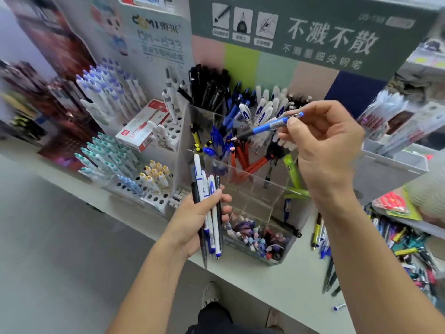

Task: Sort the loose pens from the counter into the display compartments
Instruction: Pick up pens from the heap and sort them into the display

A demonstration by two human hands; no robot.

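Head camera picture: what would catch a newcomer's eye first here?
First, the right hand at centre, pinching a blue pen above the clear display compartments crowded with pens. Below it, the left hand grips a bundle of pens. Behind stands a grey-green sign with large white characters.

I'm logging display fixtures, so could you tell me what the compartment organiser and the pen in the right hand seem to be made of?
Compartment organiser: likely clear acrylic, glossy; pens show through its walls.
Blue pen pinched by the right hand: apparently plastic, smooth, with a see-through barrel section.
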